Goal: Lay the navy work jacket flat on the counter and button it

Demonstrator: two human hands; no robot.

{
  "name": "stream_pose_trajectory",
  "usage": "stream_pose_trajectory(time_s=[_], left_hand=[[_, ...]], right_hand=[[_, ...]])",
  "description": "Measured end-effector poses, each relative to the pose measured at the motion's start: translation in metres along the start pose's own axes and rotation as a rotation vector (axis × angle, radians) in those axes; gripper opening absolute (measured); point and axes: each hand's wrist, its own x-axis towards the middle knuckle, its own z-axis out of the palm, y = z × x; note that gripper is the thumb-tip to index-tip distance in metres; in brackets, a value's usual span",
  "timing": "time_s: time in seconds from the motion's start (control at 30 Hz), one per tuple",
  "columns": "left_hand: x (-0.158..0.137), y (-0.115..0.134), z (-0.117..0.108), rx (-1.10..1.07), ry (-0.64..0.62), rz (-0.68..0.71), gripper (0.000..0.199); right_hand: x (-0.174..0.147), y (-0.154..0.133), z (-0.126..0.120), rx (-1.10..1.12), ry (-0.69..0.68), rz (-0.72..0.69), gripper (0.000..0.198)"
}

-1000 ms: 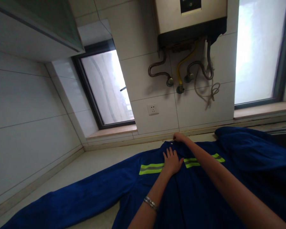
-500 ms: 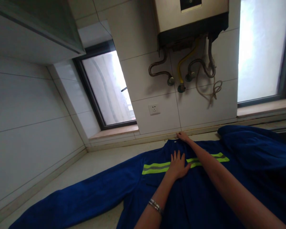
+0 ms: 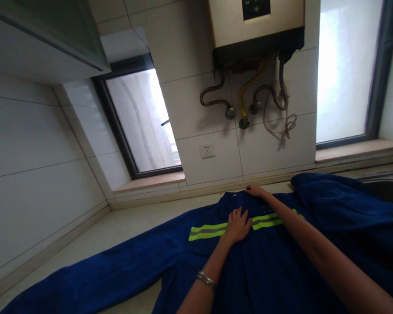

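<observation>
A blue work jacket point(image 3: 249, 270) lies spread out, front side up, with yellow-green and grey reflective strips across the chest. One sleeve stretches out to the lower left; the other is bunched at the right. My left hand point(image 3: 238, 225), with a silver bracelet on its wrist, rests on the chest between the strips, fingers apart and slightly bent. At the collar, my right hand point(image 3: 256, 190) has its fingers closed on the edge of the jacket; its fingertips are small and partly hidden.
Under the jacket is a pale countertop point(image 3: 131, 220) running along a tiled wall. A water heater point(image 3: 258, 35) with hoses and a looped cord hangs above, near a socket point(image 3: 207, 151). Windows stand on both sides. A cabinet point(image 3: 46, 48) juts out upper left; a dark sink point(image 3: 388, 189) shows at right.
My right hand has shifted from the back edge of the collar onto its right side. The left hand's fingers have bent a little. The view has turned slightly right.
</observation>
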Motion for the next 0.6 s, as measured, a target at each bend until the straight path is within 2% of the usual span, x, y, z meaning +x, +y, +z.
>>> stream_pose_trajectory(time_s=[0.2, 0.33, 0.4, 0.53, 0.6], left_hand=[[0.003, 0.009, 0.005, -0.006, -0.061, -0.040, 0.070], [0.002, 0.013, 0.003, 0.000, -0.035, -0.067, 0.067], [0.003, 0.012, -0.001, 0.011, 0.014, -0.095, 0.060], [0.007, 0.007, -0.004, 0.111, 0.219, -0.254, 0.054], [0.009, 0.004, 0.001, 0.129, 0.207, -0.356, 0.060]], right_hand=[[-0.011, -0.015, 0.021, -0.096, 0.128, 0.098, 0.043], [-0.017, -0.021, 0.015, -0.110, 0.146, 0.103, 0.041], [-0.015, -0.029, 0.006, -0.104, 0.151, 0.084, 0.038], [-0.001, -0.065, -0.007, -0.068, 0.196, 0.031, 0.037], [0.007, -0.089, -0.004, -0.044, 0.187, 0.037, 0.038]])
